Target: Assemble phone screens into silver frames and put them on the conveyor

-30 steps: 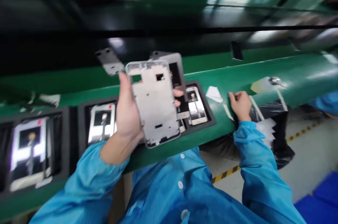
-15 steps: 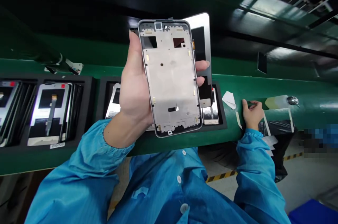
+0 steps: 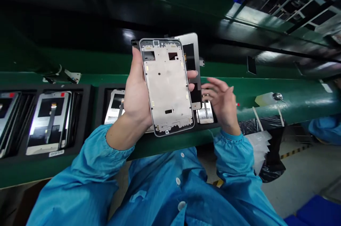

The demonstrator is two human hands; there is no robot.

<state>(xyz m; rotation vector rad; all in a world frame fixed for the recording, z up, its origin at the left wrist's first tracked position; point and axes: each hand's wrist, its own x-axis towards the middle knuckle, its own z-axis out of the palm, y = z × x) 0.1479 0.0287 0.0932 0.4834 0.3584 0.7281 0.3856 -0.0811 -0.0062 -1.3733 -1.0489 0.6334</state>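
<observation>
My left hand (image 3: pixel 138 94) grips a silver phone middle frame (image 3: pixel 167 89), its inner face with small pads and cutouts toward me. Behind it, fanned out to the right, the same hand holds a phone screen (image 3: pixel 196 50) with a silver and black back, its fingertips showing between the two. To the right of these parts, my right hand (image 3: pixel 221 102) hangs over the bench edge with its fingers apart and nothing visible in them. Part of it covers a black foam tray where another screen (image 3: pixel 205 113) lies.
On the green bench (image 3: pixel 234 86) at left, a black foam tray (image 3: pixel 87 112) holds several screens (image 3: pixel 46 123) on edge, labelled 0958. A yellowish bottle (image 3: pixel 265 99) lies to the right. Black bags (image 3: pixel 274 162) hang from the bench edge. A dark phone-shaped piece (image 3: pixel 251 65) stands farther back.
My right hand has moved left from the bench near the white paper scraps to beside the held parts, its fingers now spread. The held frame and screen sit slightly lower and left in view.
</observation>
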